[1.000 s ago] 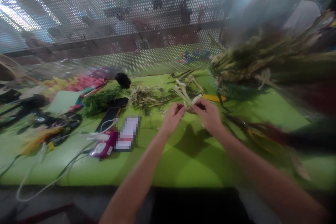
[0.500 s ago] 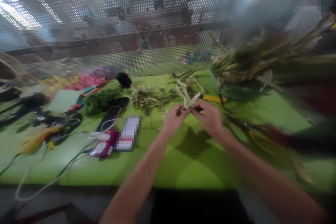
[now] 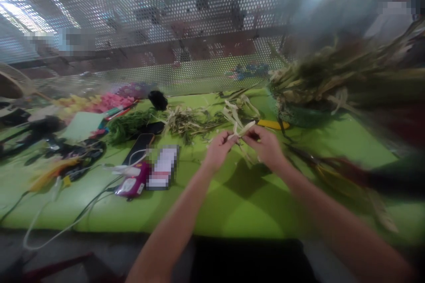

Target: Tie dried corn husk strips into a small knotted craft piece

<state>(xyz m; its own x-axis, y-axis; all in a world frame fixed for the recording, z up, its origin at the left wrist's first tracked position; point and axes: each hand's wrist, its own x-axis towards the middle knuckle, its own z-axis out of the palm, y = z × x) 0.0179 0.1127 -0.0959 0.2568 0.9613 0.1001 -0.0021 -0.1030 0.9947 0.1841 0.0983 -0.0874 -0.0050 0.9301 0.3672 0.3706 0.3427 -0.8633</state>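
Over the green table (image 3: 212, 212), my left hand (image 3: 219, 148) and my right hand (image 3: 265, 143) meet at the fingertips. Both are closed in a pinch on a pale, dry plant strip (image 3: 247, 129), which looks like a dried leaf or husk. One end of it rises between my hands, and thin ends hang below the fingers. Exactly where each fingertip grips is too small to make out. Just behind my hands lie more pale dried strips (image 3: 229, 108) and a yellow-handled tool (image 3: 274, 124). Further left is a loose heap of dried strips (image 3: 182, 119).
A green basket (image 3: 299, 117) overflowing with long dried stalks (image 3: 305, 75) stands at right. Scissors (image 3: 312, 159) lie in front of it. To the left are a phone (image 3: 162, 168), a purple device (image 3: 133, 181) with cables, and green fibre (image 3: 128, 126). A perforated metal screen (image 3: 186, 13) rises behind.
My right hand has shifted slightly right and turned outward. Thin strip ends now hang below my fingers. The pale piece between my hands is angled further to the right.
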